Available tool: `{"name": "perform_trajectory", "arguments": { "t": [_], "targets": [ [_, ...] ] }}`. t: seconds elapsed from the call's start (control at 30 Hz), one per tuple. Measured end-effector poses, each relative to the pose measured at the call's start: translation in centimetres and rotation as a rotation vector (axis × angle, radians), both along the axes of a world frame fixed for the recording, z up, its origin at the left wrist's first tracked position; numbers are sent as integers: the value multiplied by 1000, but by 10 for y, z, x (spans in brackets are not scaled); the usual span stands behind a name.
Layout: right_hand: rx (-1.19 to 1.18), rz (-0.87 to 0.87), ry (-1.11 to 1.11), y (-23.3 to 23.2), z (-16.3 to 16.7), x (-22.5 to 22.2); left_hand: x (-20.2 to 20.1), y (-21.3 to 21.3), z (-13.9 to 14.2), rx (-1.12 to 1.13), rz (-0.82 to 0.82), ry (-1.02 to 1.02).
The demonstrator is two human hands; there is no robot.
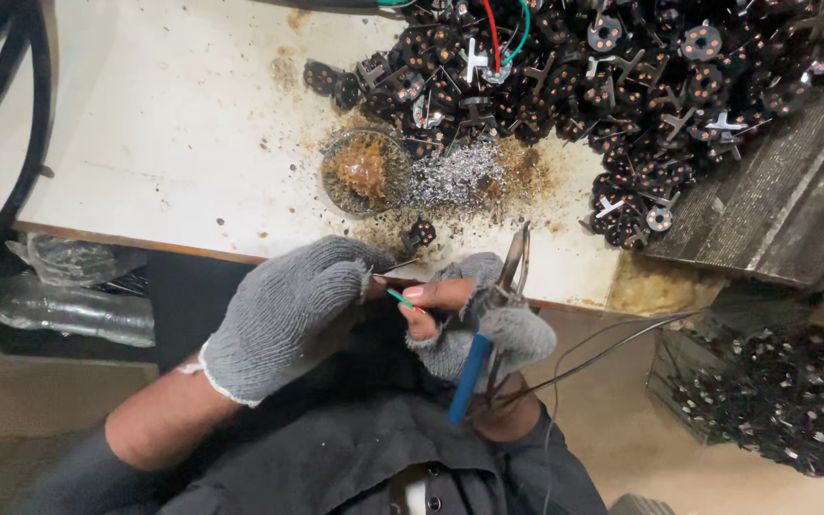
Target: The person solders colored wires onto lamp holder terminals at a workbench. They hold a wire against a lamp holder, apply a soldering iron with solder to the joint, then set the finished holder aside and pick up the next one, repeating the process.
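My left hand [293,310], in a grey knit glove, is closed around the end of a thin green wire [401,299] at the table's near edge. My right hand [474,319], in a grey glove with open fingertips, pinches the same wire with bare thumb and finger. That hand also holds blue-handled pliers [488,324], their jaws pointing up over the table. Thin dark wires [603,351] trail off to the right from under the right hand.
A big heap of small black round parts [612,86] with metal crosses fills the table's far right. A small glass dish [366,172] of brown paste sits beside a patch of metal shavings [455,176]. Black cables [21,114] hang left. A basket of parts [774,401] stands lower right.
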State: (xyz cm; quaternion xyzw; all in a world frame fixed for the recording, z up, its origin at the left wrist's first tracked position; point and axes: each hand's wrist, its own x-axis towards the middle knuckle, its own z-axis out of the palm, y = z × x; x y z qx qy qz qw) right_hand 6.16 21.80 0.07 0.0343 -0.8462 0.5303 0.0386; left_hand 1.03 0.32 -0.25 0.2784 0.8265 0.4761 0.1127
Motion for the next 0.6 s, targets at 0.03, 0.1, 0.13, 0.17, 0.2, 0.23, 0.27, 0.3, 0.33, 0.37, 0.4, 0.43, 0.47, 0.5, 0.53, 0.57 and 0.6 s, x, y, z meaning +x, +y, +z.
{"name": "perform_trajectory", "arguments": {
  "t": [0.03, 0.1, 0.13, 0.17, 0.2, 0.23, 0.27, 0.3, 0.33, 0.37, 0.4, 0.43, 0.47, 0.5, 0.53, 0.57, 0.6],
  "targets": [
    [72, 34, 7, 3, 2, -1, 1, 0, 3, -32, 2, 10],
    [232, 109, -32, 7, 6, 1, 6, 0, 9, -149, 27, -56],
    [318, 152, -81, 12, 10, 4, 10, 1, 11, -209, 40, -90],
    [404, 197, -130, 12, 11, 8, 12, 2, 13, -106, 96, -199],
    [363, 179, -88, 10, 11, 14, 15, 3, 15, -2, 152, -307],
    [322, 160, -46, 6, 12, 23, 17, 3, 16, 103, 205, -414],
    [282, 141, -1, 4, 11, 29, 19, 3, 17, 297, 224, -648],
    [42, 100, -149, 5, 11, 34, 19, 3, 17, 493, 239, -882],
    [-198, 57, -299, 9, 12, 37, 19, 3, 17, 690, 249, -1117],
    [-439, 13, -450, 9, 11, 40, 18, 1, 17, 602, 192, -1124],
    [-341, 11, -331, 10, 8, 40, 16, -2, 15, 513, 135, -1128],
    [-243, 9, -214, 9, 4, 37, 13, -4, 13, 425, 80, -1130],
    [-145, 11, -99, 8, 0, 33, 9, -5, 11, 399, 41, -1010],
    [-149, 39, -72, 8, -4, 28, 5, -5, 8, 372, 4, -889],
    [-153, 63, -49, 8, -7, 22, 2, -4, 6, 343, -36, -774],
    [-155, 82, -27, 6, -7, 18, -1, -4, 4, 308, -31, -773],
    [-179, 68, -62, 4, -6, 16, -5, -3, 3, 276, -30, -767]
  ]
}}
